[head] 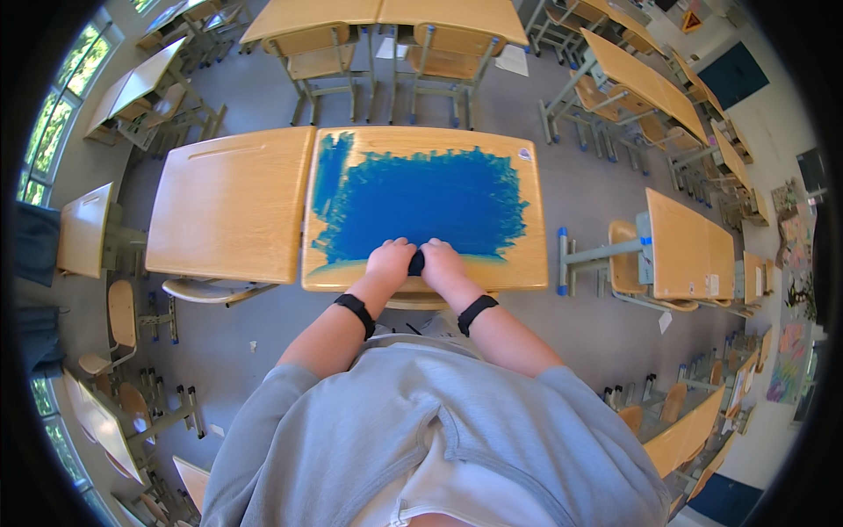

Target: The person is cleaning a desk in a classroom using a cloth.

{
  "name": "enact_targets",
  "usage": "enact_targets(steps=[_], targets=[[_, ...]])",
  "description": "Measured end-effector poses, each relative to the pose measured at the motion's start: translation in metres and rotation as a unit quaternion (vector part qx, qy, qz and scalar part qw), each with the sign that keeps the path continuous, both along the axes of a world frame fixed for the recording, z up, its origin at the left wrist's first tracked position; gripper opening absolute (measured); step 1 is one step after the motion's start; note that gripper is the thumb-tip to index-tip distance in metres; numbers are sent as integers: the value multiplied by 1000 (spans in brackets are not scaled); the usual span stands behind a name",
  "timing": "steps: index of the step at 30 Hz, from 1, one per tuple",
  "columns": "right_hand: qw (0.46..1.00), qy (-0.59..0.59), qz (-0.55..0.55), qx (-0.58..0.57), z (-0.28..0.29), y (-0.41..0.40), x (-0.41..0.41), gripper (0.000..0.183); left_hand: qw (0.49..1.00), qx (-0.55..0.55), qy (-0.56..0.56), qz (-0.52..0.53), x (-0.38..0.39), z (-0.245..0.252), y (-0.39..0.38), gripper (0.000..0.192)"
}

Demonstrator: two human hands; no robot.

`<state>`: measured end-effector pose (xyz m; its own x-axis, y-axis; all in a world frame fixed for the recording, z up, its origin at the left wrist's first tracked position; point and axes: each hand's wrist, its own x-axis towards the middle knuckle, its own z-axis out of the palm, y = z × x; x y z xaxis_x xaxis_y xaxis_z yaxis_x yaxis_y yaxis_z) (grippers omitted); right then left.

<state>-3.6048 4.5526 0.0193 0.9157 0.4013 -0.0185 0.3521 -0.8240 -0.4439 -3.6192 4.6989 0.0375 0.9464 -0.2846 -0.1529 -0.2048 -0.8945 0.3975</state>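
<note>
My left hand (390,263) and my right hand (442,265) are together near the front edge of a wooden school desk (527,263). Their fingers curl around a small black object (416,263) between them; its kind is hard to make out, and most of it is hidden. Beyond the hands, a wide patch of blue paint (428,201) with ragged edges covers much of the desktop. A narrower, streaky blue strip (333,161) runs along the left side. Bare wood shows around the patch, with a thin bluish smear close to the front.
A second wooden desk (227,204) adjoins on the left, its chair (217,290) tucked beneath. Two chairs (454,59) stand past the far edge, by another pair of desks (448,16). Across the aisle on the right is another desk (691,247). A small sticker (525,154) marks the far right corner.
</note>
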Motion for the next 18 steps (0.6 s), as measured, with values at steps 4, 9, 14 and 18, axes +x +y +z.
enact_targets(steps=[4,9,14,18], targets=[[995,13,98,-19,7,88,-8,7,997,1,-10,71,-34,2,86,21],[986,9,165,-11,4,179,-32,8,987,-1,11,159,-74,5,170,22],[977,21,211,-19,1,213,-41,11,985,-1,27,173,-92,1,204,25],[983,20,180,-9,-1,194,-40,11,989,29,31,139,-82,6,184,26]])
